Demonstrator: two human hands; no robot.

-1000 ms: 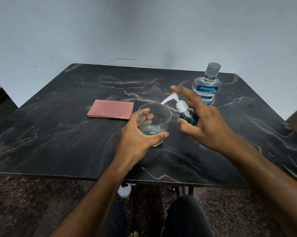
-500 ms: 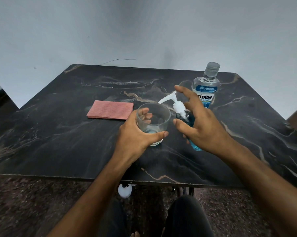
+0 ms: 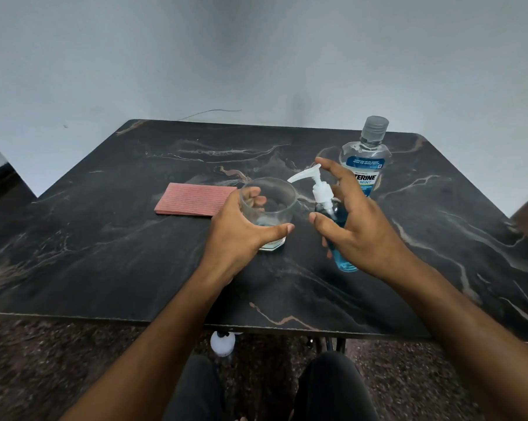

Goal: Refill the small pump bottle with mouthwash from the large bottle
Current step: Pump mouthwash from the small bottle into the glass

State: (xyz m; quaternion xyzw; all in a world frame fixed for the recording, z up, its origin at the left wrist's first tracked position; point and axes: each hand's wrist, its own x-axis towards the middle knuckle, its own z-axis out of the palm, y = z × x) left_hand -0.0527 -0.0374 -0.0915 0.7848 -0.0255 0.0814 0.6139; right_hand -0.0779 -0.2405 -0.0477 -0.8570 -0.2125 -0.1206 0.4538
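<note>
table (image 3: 104, 238): black marble pattern, pale grey and tan veins | cloth (image 3: 192, 199): pink-red, fine ribbed stripes | glass (image 3: 268, 208): clear | pump bottle (image 3: 337, 226): clear with blue liquid, white pump head | large bottle (image 3: 366, 165): clear, grey cap, blue and white label | wall (image 3: 256, 56): pale grey-blue | floor (image 3: 74, 360): dark brown speckled

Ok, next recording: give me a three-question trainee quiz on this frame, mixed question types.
1. True or false: the large bottle has its cap on.
2. Which hand holds the glass? A) left B) right C) neither
3. Fill in: the pump nozzle of the small pump bottle points toward the ____.

Key: 1 true. 2 A: the left hand grips it, while the right hand holds the pump bottle. 3 glass.
</note>
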